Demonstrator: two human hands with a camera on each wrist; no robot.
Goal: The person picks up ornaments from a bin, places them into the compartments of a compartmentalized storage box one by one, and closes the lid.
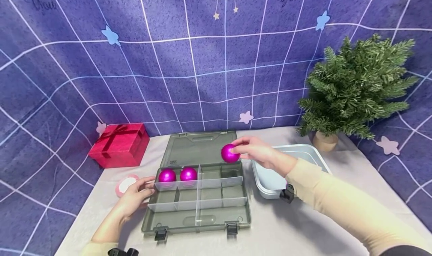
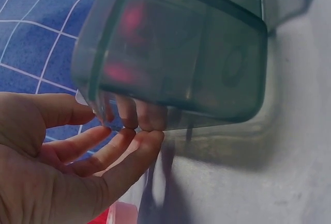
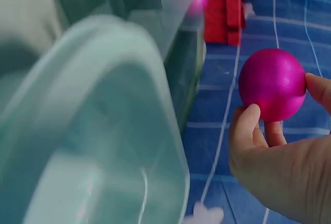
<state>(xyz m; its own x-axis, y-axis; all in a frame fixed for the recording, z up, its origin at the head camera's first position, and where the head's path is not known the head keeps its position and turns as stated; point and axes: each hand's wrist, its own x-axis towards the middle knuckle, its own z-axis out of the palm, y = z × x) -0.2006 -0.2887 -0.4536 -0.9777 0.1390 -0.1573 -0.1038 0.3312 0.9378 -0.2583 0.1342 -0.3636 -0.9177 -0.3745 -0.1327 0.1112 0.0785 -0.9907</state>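
Note:
A shiny magenta ball (image 1: 230, 153) is pinched between the fingertips and thumb of my right hand (image 1: 258, 152). In the head view it is raised over the back right of a grey see-through divided box (image 1: 221, 211). The right wrist view shows the same ball (image 3: 272, 84) from close by. Two more magenta balls, one at the far left (image 1: 167, 176) and one beside it (image 1: 188, 175), sit in the box's back left compartments. My left hand (image 1: 133, 198) touches the box's left side with extended fingers, seen close up in the left wrist view.
The box's lid (image 1: 199, 149) lies folded back towards the wall cloth. A pale blue tub (image 1: 266, 190) stands right of the box, below my right forearm. Behind it is a small artificial fir tree (image 1: 357, 87). A red gift box (image 1: 119, 145) and a pink-and-white round item (image 1: 126, 184) are at the left.

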